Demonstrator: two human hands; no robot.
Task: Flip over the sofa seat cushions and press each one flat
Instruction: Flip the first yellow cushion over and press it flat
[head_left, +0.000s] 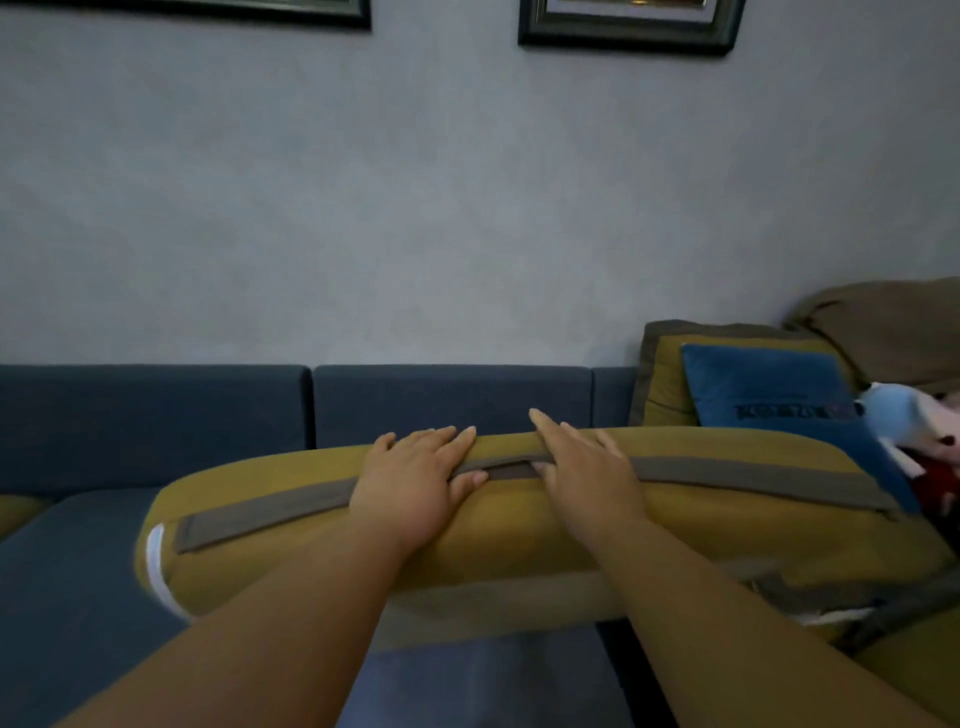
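Two hands lie on top of one seat cushion (519, 525), a mustard-yellow one stretched across the blue sofa (441, 400) with its long axis running left to right, straight across in front of the person. The left hand (415, 483) and the right hand (587, 478) sit close together near the middle of its length. Their fingers are straight and flat on the fabric, pointing away toward the sofa back, and they grip nothing. Both thumbs rest at a grey strip (270, 509) that runs along the cushion's upper side. Neither hand is nearer than the other, and the ends of the cushion are well out to either side of them.

A push down from here would likely load only the centre, so pressing it flat probably calls for the hands to spread toward the ends. Whether this side is the flipped one cannot be told.

The right end touches a blue pillow (769, 389), with a stuffed toy (909, 415) just beside that and a brown blanket (883, 322) behind. These crowd the right side and could get in the way there. At the left end a white label (156, 566) shows.
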